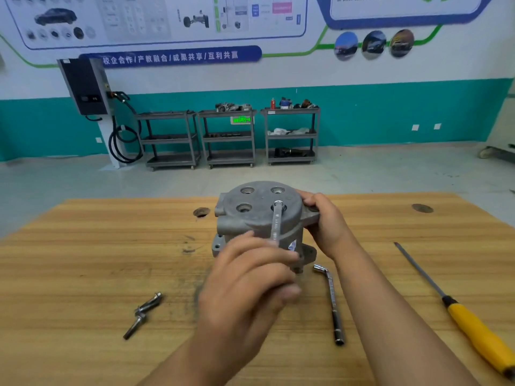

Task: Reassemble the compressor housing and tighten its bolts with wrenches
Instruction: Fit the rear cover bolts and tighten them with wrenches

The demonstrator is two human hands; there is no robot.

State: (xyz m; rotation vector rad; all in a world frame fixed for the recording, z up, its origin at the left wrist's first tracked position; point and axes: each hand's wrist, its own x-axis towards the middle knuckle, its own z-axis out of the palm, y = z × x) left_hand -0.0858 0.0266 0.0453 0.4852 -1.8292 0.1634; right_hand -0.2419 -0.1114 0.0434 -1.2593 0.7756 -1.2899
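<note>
grey compressor housing [259,218], yellow-handled screwdriver [473,330]

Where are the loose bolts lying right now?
In the head view, the loose bolts lie on the wooden table, left of the left hand and nearer than the compressor housing.

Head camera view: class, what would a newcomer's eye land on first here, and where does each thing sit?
The grey compressor housing stands mid-table, the right hand gripping its right side while the left hand holds a wrench seated at one of its top holes. On the wooden table lie an L-shaped socket wrench just right of it, a yellow-handled screwdriver far right, and two loose bolts to the left.
</note>
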